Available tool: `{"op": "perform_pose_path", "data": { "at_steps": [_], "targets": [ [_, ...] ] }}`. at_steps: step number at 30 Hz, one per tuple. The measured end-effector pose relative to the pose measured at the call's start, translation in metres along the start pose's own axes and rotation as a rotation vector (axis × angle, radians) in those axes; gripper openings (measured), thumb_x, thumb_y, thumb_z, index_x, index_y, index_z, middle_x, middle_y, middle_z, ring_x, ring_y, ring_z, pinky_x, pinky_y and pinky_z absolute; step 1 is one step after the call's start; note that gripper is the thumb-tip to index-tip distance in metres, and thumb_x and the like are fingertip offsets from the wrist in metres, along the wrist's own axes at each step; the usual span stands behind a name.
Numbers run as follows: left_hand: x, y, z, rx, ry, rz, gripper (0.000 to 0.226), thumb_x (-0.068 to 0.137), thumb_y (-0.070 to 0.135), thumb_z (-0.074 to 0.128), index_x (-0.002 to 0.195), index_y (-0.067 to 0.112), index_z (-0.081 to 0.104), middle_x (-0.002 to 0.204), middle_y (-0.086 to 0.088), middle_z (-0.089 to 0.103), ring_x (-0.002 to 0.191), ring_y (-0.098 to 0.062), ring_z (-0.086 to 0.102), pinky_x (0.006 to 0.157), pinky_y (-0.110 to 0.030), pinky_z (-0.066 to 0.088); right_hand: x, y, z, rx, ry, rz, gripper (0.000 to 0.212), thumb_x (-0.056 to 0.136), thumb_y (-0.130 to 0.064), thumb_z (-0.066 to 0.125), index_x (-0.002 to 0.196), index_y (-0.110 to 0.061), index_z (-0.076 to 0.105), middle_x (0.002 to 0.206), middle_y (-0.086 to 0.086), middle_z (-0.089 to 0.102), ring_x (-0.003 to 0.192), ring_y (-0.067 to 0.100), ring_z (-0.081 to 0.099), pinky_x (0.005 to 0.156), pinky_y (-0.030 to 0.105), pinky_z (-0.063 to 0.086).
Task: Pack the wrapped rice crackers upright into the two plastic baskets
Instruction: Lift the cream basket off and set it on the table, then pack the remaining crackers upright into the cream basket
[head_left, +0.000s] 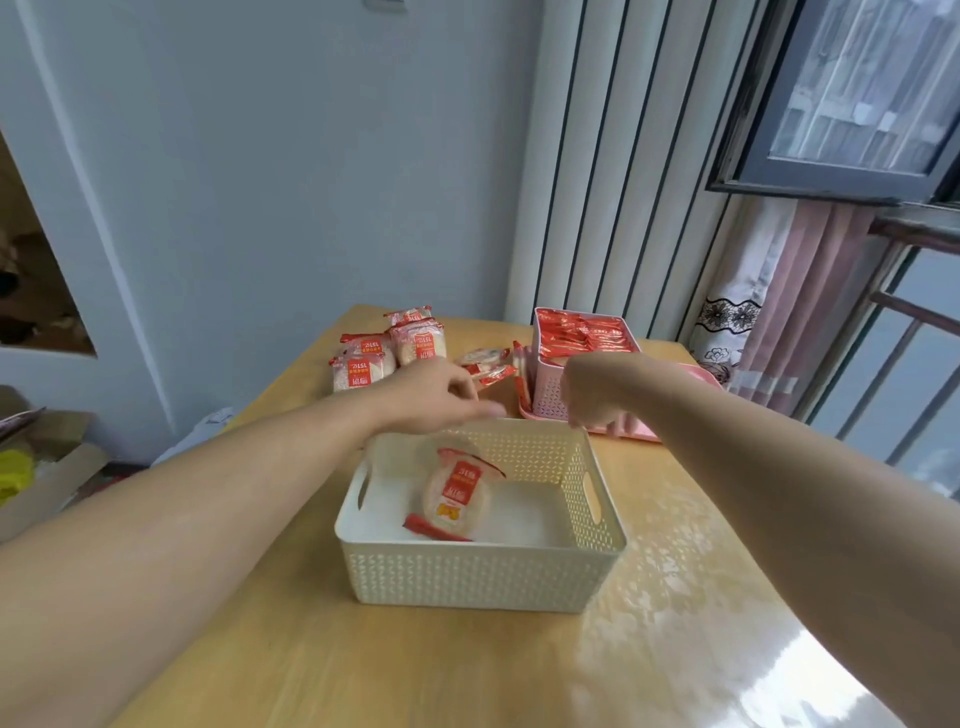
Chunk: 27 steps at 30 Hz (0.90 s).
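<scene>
One wrapped rice cracker (456, 493) lies inside the cream basket (480, 571), leaning tilted against nothing that can be made out — its red-edged wrapper is blurred, and the rest of the basket floor is bare. The cream basket stands near the middle of the wooden bench (363, 649). Behind it and to the right, the pink basket (550, 387) is filled with crackers standing on edge in rows, and it sits on a pink tray (628, 430). More wrapped crackers wait at the far side of the bench: a stacked pile (387, 348) to the left and a few loose ones (485, 364) just beside the pink basket. The left hand (434, 397) reaches over the far rim of the cream basket, fingers loosely curled and blurred — whether it holds anything cannot be told. The right hand (592, 395) hovers just beside the pink basket's near wall, fingers bent downward, and its grip is likewise unclear.
</scene>
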<state>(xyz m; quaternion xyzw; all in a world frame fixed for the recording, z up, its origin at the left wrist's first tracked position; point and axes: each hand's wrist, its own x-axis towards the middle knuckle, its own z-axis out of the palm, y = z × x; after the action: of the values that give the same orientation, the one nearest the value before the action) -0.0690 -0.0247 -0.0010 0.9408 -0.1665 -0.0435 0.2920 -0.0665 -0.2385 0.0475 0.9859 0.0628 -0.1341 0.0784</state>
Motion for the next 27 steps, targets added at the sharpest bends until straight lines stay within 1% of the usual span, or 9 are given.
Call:
{"op": "perform_pose_path", "data": {
  "at_steps": [3, 5, 9, 12, 14, 17, 22, 25, 27],
  "targets": [
    [0.013, -0.033, -0.018, -0.002, 0.321, -0.064, 0.018, 0.087, 0.037, 0.073, 0.101, 0.027, 0.065, 0.105, 0.008, 0.066, 0.102, -0.019, 0.062, 0.079, -0.031, 0.047, 0.028, -0.017, -0.001, 0.011, 0.325, -0.146, 0.043, 0.091, -0.008, 0.059, 0.132, -0.020, 0.060, 0.104, 0.000, 0.069, 0.083, 0.020, 0.067, 0.064, 0.033, 0.061],
    [0.023, -0.065, -0.022, 0.069, 0.400, -0.176, 0.038, 0.084, 0.025, 0.073, 0.118, 0.029, 0.059, 0.124, 0.005, 0.059, 0.121, -0.024, 0.054, 0.092, -0.035, 0.044, 0.051, -0.032, 0.003, 0.156, 0.377, -0.227, 0.054, 0.088, -0.006, 0.066, 0.136, -0.027, 0.056, 0.126, -0.002, 0.066, 0.098, 0.021, 0.067, 0.072, 0.038, 0.063],
    [0.035, -0.117, -0.023, 0.077, 0.413, -0.403, 0.089, 0.083, 0.039, 0.078, 0.155, 0.019, 0.029, 0.158, -0.008, 0.033, 0.146, -0.031, 0.028, 0.117, -0.044, 0.029, 0.097, -0.054, 0.012, 0.133, 0.349, -0.302, 0.079, 0.083, -0.008, 0.074, 0.150, -0.033, 0.040, 0.149, -0.001, 0.050, 0.131, 0.026, 0.052, 0.094, 0.049, 0.056],
    [0.054, -0.159, -0.031, -0.158, 0.390, -0.494, 0.123, 0.059, 0.067, 0.086, 0.155, 0.018, 0.029, 0.159, -0.005, 0.037, 0.145, -0.027, 0.036, 0.118, -0.043, 0.033, 0.131, -0.063, 0.020, -0.037, 0.315, -0.308, 0.083, 0.085, -0.012, 0.075, 0.153, -0.034, 0.033, 0.155, -0.002, 0.044, 0.141, 0.026, 0.040, 0.102, 0.057, 0.049],
    [0.075, -0.200, -0.030, -0.292, 0.358, -0.494, 0.149, 0.030, 0.084, 0.083, 0.154, 0.022, 0.030, 0.154, 0.003, 0.045, 0.138, -0.020, 0.048, 0.113, -0.044, 0.042, 0.146, -0.067, 0.024, -0.085, 0.290, -0.292, 0.071, 0.089, -0.017, 0.072, 0.151, -0.033, 0.039, 0.149, 0.000, 0.051, 0.134, 0.025, 0.048, 0.093, 0.046, 0.055],
    [0.083, -0.206, -0.032, -0.420, 0.282, -0.460, 0.148, 0.039, 0.068, 0.092, 0.159, 0.020, 0.018, 0.151, 0.008, 0.045, 0.135, -0.017, 0.050, 0.111, -0.042, 0.044, 0.158, -0.065, 0.013, -0.103, 0.272, -0.295, 0.043, 0.094, -0.025, 0.066, 0.135, -0.032, 0.055, 0.116, -0.002, 0.067, 0.098, 0.019, 0.063, 0.062, 0.029, 0.053],
    [0.100, -0.205, -0.035, -0.433, 0.213, -0.400, 0.149, 0.042, 0.062, 0.095, 0.160, 0.029, 0.011, 0.146, 0.008, 0.047, 0.129, -0.017, 0.053, 0.109, -0.037, 0.045, 0.170, -0.052, -0.058, 0.011, -0.011, -0.372, 0.040, 0.091, -0.016, 0.069, 0.124, -0.037, 0.062, 0.111, -0.010, 0.066, 0.098, 0.015, 0.065, 0.083, 0.033, 0.058],
    [0.111, -0.212, -0.035, -0.568, 0.172, -0.395, 0.164, 0.034, 0.052, 0.101, 0.160, 0.034, -0.002, 0.140, 0.007, 0.057, 0.121, -0.015, 0.061, 0.104, -0.039, 0.051, 0.190, -0.065, -0.065, 0.161, -0.053, -0.406, 0.040, 0.089, -0.025, 0.074, 0.126, -0.037, 0.060, 0.111, -0.013, 0.066, 0.098, 0.012, 0.064, 0.081, 0.028, 0.051],
    [0.113, -0.213, -0.035, -0.641, 0.146, -0.390, 0.170, 0.029, 0.045, 0.103, 0.161, 0.032, -0.004, 0.136, 0.006, 0.059, 0.118, -0.015, 0.063, 0.102, -0.040, 0.052, 0.211, -0.074, -0.052, 0.263, -0.017, -0.361, 0.052, 0.087, -0.028, 0.077, 0.135, -0.029, 0.057, 0.125, -0.007, 0.064, 0.107, 0.017, 0.061, 0.090, 0.032, 0.046]
  ]
}}
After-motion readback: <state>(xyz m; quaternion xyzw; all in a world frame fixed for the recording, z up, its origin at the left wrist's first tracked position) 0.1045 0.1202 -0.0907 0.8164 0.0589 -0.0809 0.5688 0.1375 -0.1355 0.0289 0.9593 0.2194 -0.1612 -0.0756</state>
